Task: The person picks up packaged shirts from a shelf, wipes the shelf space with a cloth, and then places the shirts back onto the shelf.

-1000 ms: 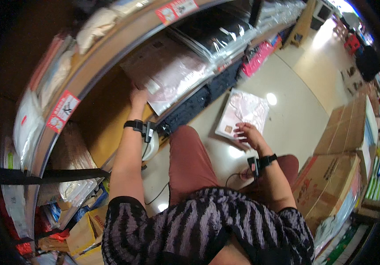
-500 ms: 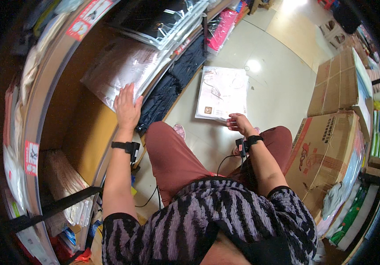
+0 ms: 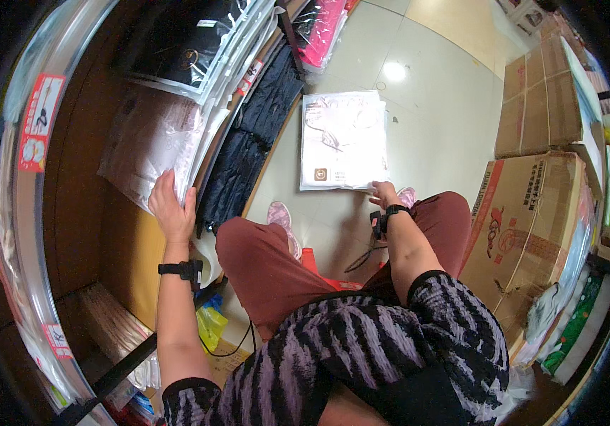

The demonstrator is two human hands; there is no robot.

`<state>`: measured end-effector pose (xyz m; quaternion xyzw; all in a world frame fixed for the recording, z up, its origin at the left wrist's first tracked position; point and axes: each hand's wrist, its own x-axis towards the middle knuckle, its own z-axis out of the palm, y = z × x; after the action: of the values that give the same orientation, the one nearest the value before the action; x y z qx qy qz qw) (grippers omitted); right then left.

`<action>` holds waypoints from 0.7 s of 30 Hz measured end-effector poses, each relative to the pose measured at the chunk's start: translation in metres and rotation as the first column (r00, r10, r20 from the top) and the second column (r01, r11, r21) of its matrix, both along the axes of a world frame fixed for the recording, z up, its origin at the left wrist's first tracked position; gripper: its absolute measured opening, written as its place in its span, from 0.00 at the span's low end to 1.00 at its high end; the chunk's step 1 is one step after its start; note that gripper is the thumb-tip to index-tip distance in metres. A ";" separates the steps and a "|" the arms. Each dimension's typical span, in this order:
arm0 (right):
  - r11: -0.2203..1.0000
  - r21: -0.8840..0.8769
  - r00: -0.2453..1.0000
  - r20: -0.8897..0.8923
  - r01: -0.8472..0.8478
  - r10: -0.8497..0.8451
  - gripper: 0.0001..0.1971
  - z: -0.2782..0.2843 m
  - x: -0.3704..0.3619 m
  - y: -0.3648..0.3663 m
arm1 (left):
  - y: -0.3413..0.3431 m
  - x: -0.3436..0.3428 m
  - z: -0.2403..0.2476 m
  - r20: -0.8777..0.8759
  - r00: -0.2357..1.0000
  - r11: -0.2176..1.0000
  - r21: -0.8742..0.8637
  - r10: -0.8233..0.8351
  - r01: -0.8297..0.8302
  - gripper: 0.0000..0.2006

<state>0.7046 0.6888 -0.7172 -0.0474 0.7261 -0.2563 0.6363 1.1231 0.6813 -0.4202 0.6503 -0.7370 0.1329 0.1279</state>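
My left hand (image 3: 172,213) rests, fingers stretched and thumb apart, on the near edge of a pale clear-plastic packet (image 3: 152,138) on the shelf at the left. A black packet (image 3: 191,50) overlaps the far part of that stack. My right hand (image 3: 386,196) is closed at the near right corner of a flat white packet (image 3: 344,138) with a line drawing and a small brown square. Its thumb is hidden. Several such packets may be stacked there. A shadow falls on the floor below the white packet, which seems raised; how high I cannot tell.
Dark folded packets (image 3: 251,128) fill a lower shelf, with a pink packet (image 3: 317,39) beyond. Large cardboard boxes (image 3: 525,234) stand at the right. Between lies the tiled floor (image 3: 436,135). A yellow plastic bag (image 3: 210,326) lies by my left knee.
The view has shifted, and the shelf now lies further left. My right hand and the white packet have come slightly nearer to me. My left hand stays on the pale packet.
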 end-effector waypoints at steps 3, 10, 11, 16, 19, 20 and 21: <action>0.996 -0.018 0.987 0.137 0.091 -0.088 0.14 -0.009 -0.027 -0.001 | -0.012 -0.016 -0.008 -0.029 0.999 0.999 0.001 -0.036 0.036 0.25; 0.923 -0.336 0.982 0.088 0.187 -0.167 0.08 0.047 -0.006 -0.022 | -0.008 -0.008 -0.005 -0.015 1.000 1.000 0.010 -0.007 0.007 0.26; 0.921 -0.344 0.982 0.092 0.185 -0.163 0.08 0.061 -0.003 -0.030 | -0.008 -0.008 -0.005 -0.012 1.000 1.000 0.000 -0.005 0.005 0.26; 0.629 -0.756 0.951 -0.297 -0.178 -0.088 0.05 0.136 -0.003 -0.060 | -0.008 -0.011 -0.009 -0.035 0.999 1.000 -0.022 -0.017 0.016 0.26; 0.391 -0.879 0.943 -0.324 -0.272 -0.072 0.06 0.210 0.005 -0.062 | -0.005 -0.010 -0.003 -0.058 0.998 0.999 -0.044 -0.013 0.011 0.27; 0.339 -0.874 0.914 -0.397 -0.349 -0.084 0.08 0.236 0.007 -0.057 | -0.005 -0.011 -0.002 -0.109 0.994 1.000 -0.022 -0.010 0.007 0.27; 0.319 -0.880 0.915 -0.395 -0.352 -0.081 0.08 0.262 0.007 -0.051 | -0.003 -0.009 0.003 -0.152 0.988 1.000 -0.002 -0.001 0.001 0.27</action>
<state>0.7117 0.6374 -0.4555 -0.5152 0.5409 -0.5581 0.3613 1.1140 0.6785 -0.4175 0.6581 -0.7252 0.0837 0.1846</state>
